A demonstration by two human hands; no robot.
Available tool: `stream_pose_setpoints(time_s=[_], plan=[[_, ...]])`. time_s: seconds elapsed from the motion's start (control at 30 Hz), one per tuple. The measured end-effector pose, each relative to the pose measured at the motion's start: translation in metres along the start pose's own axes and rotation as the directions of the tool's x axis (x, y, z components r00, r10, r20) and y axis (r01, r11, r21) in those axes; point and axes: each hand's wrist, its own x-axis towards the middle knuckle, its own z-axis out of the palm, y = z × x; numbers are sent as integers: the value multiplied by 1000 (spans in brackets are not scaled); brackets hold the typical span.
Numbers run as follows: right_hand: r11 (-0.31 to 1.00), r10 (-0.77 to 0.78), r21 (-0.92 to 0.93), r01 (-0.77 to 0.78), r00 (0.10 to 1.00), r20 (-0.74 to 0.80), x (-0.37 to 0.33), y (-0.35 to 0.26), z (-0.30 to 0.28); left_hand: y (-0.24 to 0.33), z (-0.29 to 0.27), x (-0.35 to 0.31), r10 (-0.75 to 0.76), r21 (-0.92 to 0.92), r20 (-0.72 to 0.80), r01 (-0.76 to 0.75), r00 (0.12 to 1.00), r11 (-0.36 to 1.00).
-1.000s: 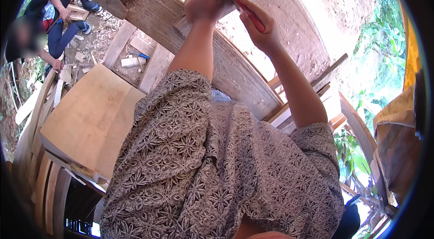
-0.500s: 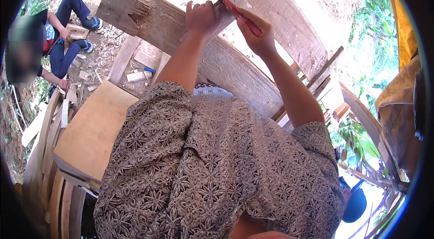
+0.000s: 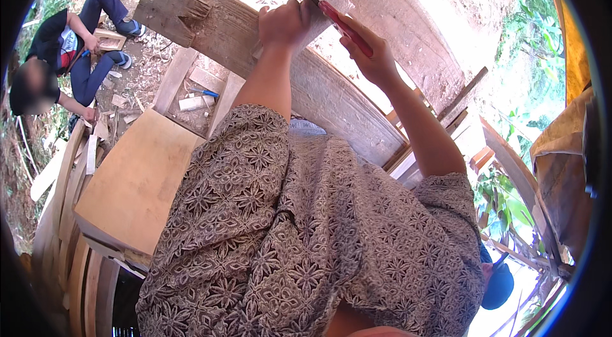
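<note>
Serving as the worktop: a long weathered timber beam [image 3: 331, 92], running slantwise from upper left to lower right, with a notch cut near its left end. Lying on its top edge: a small wooden block [image 3: 331, 2]. Lying beneath and to the left, a broad pale wooden board [image 3: 137, 181], resting on stacked planks [image 3: 76, 260]. Spreading beyond, the dirt ground [image 3: 150, 63], bearing wood offcuts [image 3: 191, 102], chips and a small blue-handled tool [image 3: 203, 92], just beside the pale offcuts.

Left hand [image 3: 285, 23] is covering the small wood block [image 3: 330, 0] beneath it. Red-handled tool [image 3: 344, 27]: tip is lying hidden behind that hand. Seated person [image 3: 60, 57]: face is showing blurred.
</note>
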Motion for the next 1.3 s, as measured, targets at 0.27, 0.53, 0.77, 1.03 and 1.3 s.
stream_pose_setpoints(time_s=[0.27,0.53,0.77,1.03,1.3], plan=[[998,34,-62,-33,999,14,-6,6,3,-4,-2,-6,0,37,-54,2,999,999],[998,-48,50,48,999,-5,-4,14,11,-15,15,-4,56,107,-121,-44,991,993],[1000,20,8,-21,995,93,3,-2,-4,-13,5,-6,21,137,-86,-9,996,991],[993,15,-119,-13,1000,20,16,-15,13,-7,-3,-5,-41,125,-31,44,999,991],[989,43,-140,-45,999,-13,20,-39,6,-3,-12,-1,-51,125,51,45,997,991]])
